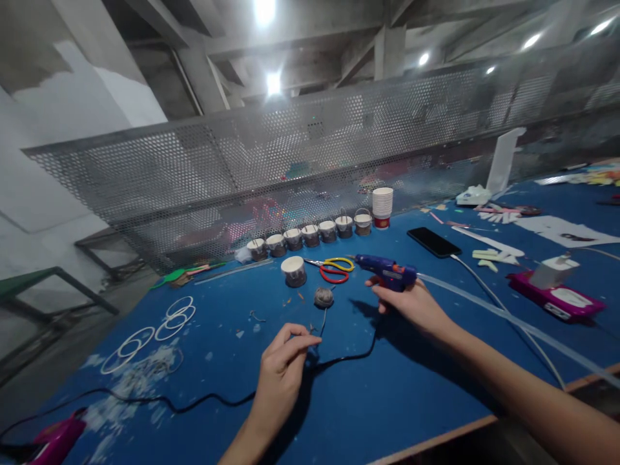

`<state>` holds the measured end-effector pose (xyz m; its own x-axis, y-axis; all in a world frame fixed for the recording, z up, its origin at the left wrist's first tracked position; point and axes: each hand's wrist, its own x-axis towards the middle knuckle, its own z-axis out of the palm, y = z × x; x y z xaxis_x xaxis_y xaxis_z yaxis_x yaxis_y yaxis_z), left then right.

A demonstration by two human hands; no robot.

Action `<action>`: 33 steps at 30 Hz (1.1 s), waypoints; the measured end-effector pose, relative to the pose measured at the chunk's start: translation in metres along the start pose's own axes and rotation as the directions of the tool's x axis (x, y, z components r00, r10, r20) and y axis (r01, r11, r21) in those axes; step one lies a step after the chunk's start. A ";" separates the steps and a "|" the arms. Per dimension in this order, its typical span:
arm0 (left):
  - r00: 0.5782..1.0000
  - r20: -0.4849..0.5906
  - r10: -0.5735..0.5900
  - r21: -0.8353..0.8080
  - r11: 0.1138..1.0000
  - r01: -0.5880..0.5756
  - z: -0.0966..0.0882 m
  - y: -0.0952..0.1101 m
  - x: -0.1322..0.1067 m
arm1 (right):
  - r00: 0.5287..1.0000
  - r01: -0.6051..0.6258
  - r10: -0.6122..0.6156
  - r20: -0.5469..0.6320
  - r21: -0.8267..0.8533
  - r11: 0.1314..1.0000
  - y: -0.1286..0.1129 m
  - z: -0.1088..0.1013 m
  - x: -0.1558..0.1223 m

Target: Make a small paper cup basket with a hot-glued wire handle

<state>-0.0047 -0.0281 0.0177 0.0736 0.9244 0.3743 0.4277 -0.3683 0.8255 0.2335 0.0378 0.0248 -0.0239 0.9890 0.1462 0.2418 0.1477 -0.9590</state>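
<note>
Well left of the yarn ball [323, 297] lay white rings [181, 317]. In front of the ball, to its left, the left hand [281, 367] pinched a yarn strand [324, 321] between narrowed fingertips. Behind the ball, a lone cup [294, 275] and a row of cups [310, 239] already wore dark lower bands; the lone one, showing no handle, seemed unfinished. Beyond, right of the ball, stacked cups [382, 203] looked unworked. Right of the ball, the right hand [411, 302] gripped a glue gun [387, 272].
</note>
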 end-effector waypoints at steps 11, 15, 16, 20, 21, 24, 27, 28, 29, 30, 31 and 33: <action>0.929 0.050 -0.368 -0.320 0.875 0.363 0.003 -0.001 0.003 | 0.900 -0.025 -0.094 0.426 0.266 0.964 -0.016 0.074 -0.019; 0.899 0.063 -0.433 -0.352 0.833 0.426 0.005 -0.004 0.006 | 0.945 0.021 -0.069 0.319 0.149 0.989 -0.019 0.071 -0.020; 0.895 0.054 -0.443 -0.339 0.835 0.434 0.005 -0.005 0.006 | 0.950 0.024 -0.067 0.306 0.142 0.990 -0.019 0.071 -0.021; 0.905 -0.017 -0.426 -0.244 0.879 0.409 0.005 -0.004 0.006 | 0.951 0.034 -0.078 0.299 0.151 0.988 -0.017 0.071 -0.024; 0.908 -0.022 -0.419 -0.219 0.888 0.404 0.005 -0.002 0.007 | 0.952 0.043 -0.088 0.293 0.155 0.987 -0.016 0.071 -0.025; 0.907 -0.033 -0.420 -0.162 0.897 0.410 0.005 0.006 0.007 | 0.957 0.073 -0.116 0.267 0.167 0.983 -0.014 0.072 -0.027; 0.891 -0.058 -0.450 -0.179 0.883 0.434 0.007 0.011 0.006 | 0.957 0.105 -0.149 0.251 0.179 0.978 -0.015 0.072 -0.028; 0.880 -0.056 -0.471 -0.213 0.867 0.451 0.008 0.011 0.006 | 0.958 0.115 -0.157 0.242 0.179 0.977 -0.015 0.072 -0.029; 0.867 -0.045 -0.496 -0.260 0.844 0.469 0.009 0.010 0.005 | 0.961 0.120 -0.159 0.228 0.176 0.977 -0.015 0.072 -0.029; 0.855 -0.027 -0.519 -0.316 0.815 0.485 0.009 0.009 0.005 | 0.965 0.116 -0.151 0.213 0.169 0.979 -0.015 0.072 -0.030; 0.844 -0.007 -0.537 -0.377 0.783 0.495 0.010 0.008 0.005 | 0.970 0.104 -0.136 0.200 0.162 0.981 -0.014 0.073 -0.030; 0.828 0.038 -0.559 -0.488 0.713 0.503 0.010 0.005 0.005 | 0.977 0.068 -0.097 0.189 0.154 0.986 -0.012 0.075 -0.030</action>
<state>0.0069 -0.0238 0.0194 -0.1436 0.9754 -0.1673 -0.0974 0.1543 0.9832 0.1589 0.0073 0.0134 -0.2299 0.9545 0.1900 0.0876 0.2147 -0.9727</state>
